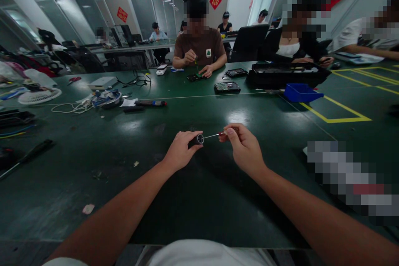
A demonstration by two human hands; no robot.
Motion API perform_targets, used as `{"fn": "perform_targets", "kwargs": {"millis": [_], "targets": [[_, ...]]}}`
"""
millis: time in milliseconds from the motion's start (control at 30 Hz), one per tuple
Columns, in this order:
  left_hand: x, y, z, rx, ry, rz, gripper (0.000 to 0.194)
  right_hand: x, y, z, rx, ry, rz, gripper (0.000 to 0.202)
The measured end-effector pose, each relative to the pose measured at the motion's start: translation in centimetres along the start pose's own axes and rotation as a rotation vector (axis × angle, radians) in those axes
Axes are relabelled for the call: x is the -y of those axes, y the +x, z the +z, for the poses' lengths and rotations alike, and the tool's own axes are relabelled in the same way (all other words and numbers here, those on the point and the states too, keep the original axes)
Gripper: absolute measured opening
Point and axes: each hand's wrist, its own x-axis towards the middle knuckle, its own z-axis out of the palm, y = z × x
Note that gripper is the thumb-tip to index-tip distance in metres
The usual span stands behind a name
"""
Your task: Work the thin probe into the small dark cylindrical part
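Above the middle of the green table, my left hand (181,149) is closed round a black cylindrical part (196,139). Its round open end, with a light rim, faces right. My right hand (245,145) grips the red handle of a thin screwdriver (212,136). The metal shaft points left, and its tip is at the cylinder's open end; whether it touches anything inside I cannot tell. Most of the cylinder is hidden by my left fingers.
Across the green table (174,203), a person (199,45) works on a small device. A hard drive (227,87), blue bin (302,92) and black casing (288,75) lie ahead. A dark pen-shaped tool (151,103) and cables (106,97) lie left, with a long screwdriver (31,156) nearer.
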Motion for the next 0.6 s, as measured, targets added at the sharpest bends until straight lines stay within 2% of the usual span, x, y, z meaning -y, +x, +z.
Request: {"fn": "perform_targets", "kwargs": {"millis": [167, 367, 600], "targets": [[0.0, -0.1, 0.1, 0.006, -0.007, -0.005, 0.042, 0.6, 0.2, -0.3, -0.009, -0.062, 0.010, 0.026], [-0.4, 0.0, -0.2, 0.017, 0.007, -0.022, 0.042, 1.5, 0.2, -0.9, -0.028, -0.327, 0.046, 0.041], [0.1, -0.1, 0.0, 0.011, 0.022, 0.016, 0.041, 0.5, 0.2, -0.6, 0.100, -0.217, -0.004, 0.016]]}}
